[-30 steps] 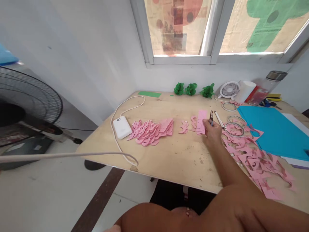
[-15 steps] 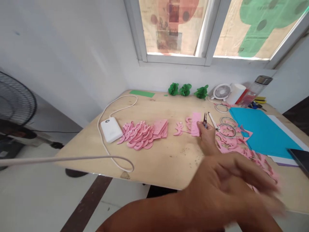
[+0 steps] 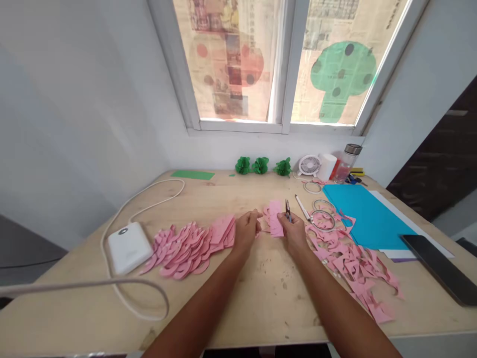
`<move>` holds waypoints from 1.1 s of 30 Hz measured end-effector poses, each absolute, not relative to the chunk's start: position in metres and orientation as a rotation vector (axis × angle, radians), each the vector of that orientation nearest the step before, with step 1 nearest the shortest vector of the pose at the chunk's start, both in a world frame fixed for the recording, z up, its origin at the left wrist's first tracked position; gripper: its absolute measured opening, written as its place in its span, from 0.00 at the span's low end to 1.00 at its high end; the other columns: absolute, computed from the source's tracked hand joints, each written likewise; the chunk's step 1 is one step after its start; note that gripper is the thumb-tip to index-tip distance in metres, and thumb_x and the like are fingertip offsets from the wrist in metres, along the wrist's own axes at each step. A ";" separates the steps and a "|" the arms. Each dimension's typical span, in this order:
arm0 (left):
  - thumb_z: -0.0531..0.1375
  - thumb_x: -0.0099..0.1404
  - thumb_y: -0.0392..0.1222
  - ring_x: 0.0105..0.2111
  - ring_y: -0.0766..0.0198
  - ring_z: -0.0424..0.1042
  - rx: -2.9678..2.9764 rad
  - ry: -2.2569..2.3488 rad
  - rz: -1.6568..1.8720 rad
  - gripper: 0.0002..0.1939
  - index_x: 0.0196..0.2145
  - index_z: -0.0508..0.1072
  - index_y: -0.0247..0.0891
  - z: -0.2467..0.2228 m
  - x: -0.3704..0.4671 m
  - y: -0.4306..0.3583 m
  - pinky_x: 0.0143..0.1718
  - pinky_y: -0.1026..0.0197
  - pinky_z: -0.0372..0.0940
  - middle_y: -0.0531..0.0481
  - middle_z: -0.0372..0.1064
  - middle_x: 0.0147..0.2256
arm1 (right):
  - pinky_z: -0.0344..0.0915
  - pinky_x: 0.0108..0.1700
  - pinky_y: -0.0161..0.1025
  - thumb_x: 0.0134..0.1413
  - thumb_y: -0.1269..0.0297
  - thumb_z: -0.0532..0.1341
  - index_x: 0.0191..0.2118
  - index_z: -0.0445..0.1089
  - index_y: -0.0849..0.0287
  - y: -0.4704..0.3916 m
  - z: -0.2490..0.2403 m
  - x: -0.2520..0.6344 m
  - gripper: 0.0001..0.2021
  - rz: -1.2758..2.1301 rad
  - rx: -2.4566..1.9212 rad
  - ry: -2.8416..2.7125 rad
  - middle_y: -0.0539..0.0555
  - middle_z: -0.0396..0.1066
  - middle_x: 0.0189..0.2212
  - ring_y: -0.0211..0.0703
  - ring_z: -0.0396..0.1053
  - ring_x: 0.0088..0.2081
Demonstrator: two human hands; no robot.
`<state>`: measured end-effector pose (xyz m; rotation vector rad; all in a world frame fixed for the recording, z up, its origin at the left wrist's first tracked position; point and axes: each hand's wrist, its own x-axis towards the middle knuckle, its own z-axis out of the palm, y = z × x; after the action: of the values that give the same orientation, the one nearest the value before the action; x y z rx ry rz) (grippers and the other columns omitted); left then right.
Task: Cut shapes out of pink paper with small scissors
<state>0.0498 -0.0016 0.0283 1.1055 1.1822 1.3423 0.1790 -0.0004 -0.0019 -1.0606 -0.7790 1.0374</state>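
My right hand (image 3: 293,231) is closed around small scissors (image 3: 287,209), their blades pointing up past the fingers. The same hand pinches a pink paper rectangle (image 3: 276,221) by its right edge. Just left of that paper, my left hand (image 3: 246,229) has its fingers curled down over small curved pink cutouts, mostly hidden beneath it; pink shows at the fingertips. A loose curved pink piece (image 3: 266,213) lies partly behind the rectangle. Left of my left hand are a stack of pink paper rectangles (image 3: 222,231) and a heap of curved pink cutouts (image 3: 186,251).
Pink paper scraps (image 3: 363,271) and metal rings (image 3: 322,220) lie right, beside a white pen (image 3: 302,207), blue sheets (image 3: 367,214) and a black phone (image 3: 439,266). A white power bank (image 3: 130,248) with a looping cable sits left. Green paper flowers (image 3: 260,165) and a small fan (image 3: 309,164) stand behind.
My left hand has come from the blurred right foreground to the pink cutouts left of the rectangle. My right hand keeps the paper and scissors. The view has shifted.
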 end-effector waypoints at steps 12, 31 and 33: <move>0.65 0.45 0.46 0.12 0.73 0.56 1.012 0.959 1.164 0.15 0.23 0.63 0.37 0.013 0.045 0.000 0.15 0.70 0.48 0.59 0.58 0.12 | 0.50 0.20 0.31 0.36 0.55 0.66 0.25 0.68 0.62 0.000 -0.008 0.173 0.15 1.133 -1.060 -0.922 0.43 0.55 0.15 0.32 0.51 0.17; 0.66 0.44 0.43 0.18 0.67 0.67 0.800 0.917 1.247 0.12 0.21 0.68 0.33 0.022 0.044 -0.004 0.19 0.66 0.59 0.47 0.70 0.20 | 0.45 0.17 0.30 0.38 0.57 0.66 0.26 0.69 0.62 -0.009 0.006 0.167 0.13 1.101 -1.081 -0.865 0.41 0.52 0.13 0.29 0.47 0.16; 0.66 0.44 0.42 0.20 0.66 0.68 0.749 0.885 1.268 0.12 0.22 0.70 0.31 0.025 0.044 -0.005 0.21 0.65 0.60 0.45 0.71 0.21 | 0.43 0.16 0.30 0.38 0.56 0.66 0.27 0.69 0.62 -0.011 0.008 0.165 0.13 1.145 -1.053 -0.851 0.41 0.52 0.13 0.29 0.45 0.15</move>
<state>0.0444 -0.0049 0.0252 0.7494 0.8853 1.2679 0.1655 -0.0107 0.0077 -1.0533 -0.8509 1.1453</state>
